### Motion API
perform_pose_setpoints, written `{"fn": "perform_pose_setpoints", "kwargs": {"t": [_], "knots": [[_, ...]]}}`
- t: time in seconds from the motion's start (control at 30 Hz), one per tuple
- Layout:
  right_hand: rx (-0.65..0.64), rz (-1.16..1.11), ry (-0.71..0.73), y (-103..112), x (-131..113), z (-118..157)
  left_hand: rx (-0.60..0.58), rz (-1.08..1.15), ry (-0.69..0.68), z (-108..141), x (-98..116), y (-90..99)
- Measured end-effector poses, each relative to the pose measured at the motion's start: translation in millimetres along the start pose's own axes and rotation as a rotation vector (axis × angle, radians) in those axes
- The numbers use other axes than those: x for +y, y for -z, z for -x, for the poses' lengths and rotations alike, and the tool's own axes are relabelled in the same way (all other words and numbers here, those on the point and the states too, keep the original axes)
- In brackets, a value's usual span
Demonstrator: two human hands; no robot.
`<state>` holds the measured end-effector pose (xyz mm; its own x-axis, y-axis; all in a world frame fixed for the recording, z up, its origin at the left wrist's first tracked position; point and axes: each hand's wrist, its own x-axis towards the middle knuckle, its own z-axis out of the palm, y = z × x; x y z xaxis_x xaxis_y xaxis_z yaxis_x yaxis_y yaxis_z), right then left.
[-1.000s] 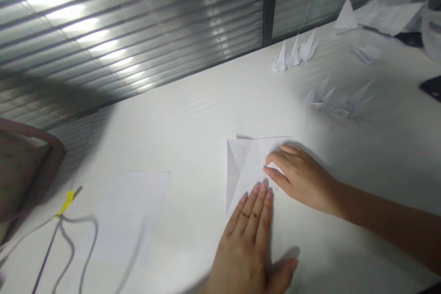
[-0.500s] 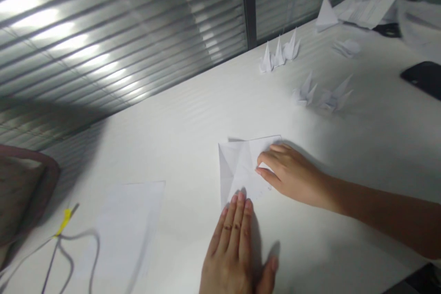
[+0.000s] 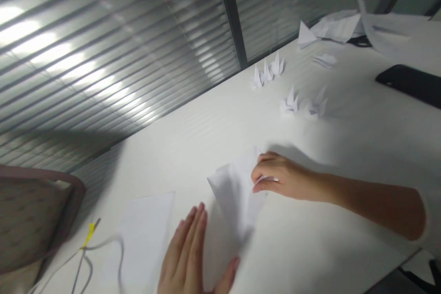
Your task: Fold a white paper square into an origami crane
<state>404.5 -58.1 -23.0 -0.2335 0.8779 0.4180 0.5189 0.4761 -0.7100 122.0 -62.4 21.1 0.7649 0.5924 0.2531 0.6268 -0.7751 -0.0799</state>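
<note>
My right hand [image 3: 275, 175] pinches the right side of a creased white sheet of paper [image 3: 232, 193] between thumb and fingers. The sheet is tilted and partly raised from the table, its folds bent; its right edge is hidden by the hand. My left hand [image 3: 189, 257] is at the lower middle, just left of the sheet, with the thumb spread from the straight fingers and nothing held. No contact shows between the left hand and the paper.
On the white table [image 3: 193, 142] stand several folded paper cranes [image 3: 289, 103]. A flat white sheet [image 3: 148, 220], a cable [image 3: 119, 243] with a yellow tie, a black phone [image 3: 409, 83] and loose papers [image 3: 339, 25] lie around. Window blinds [image 3: 113, 46] border the far side.
My left hand has come off the paper and moved left. My right hand has lifted and turned the sheet, which lay flat before. The camera view has shifted.
</note>
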Motion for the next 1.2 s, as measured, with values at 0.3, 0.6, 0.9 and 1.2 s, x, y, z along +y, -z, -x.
{"fn": "perform_pose_setpoints", "kwargs": {"t": [0.3, 0.6, 0.9, 1.2], "knots": [[-0.167, 0.140, 0.257, 30, 8, 6, -0.091, -0.123, -0.305, -37, 4, -28.7], [-0.182, 0.289, 0.245, 24, 21, 8, 0.007, -0.111, -0.344, -36, 2, -28.9], [-0.161, 0.245, 0.195, 25, 15, 4, -0.041, 0.109, -0.435, -44, 9, -31.5], [-0.198, 0.138, -0.112, 19, 3, 3, 0.037, 0.654, 0.167, -37, 13, -28.6]]}}
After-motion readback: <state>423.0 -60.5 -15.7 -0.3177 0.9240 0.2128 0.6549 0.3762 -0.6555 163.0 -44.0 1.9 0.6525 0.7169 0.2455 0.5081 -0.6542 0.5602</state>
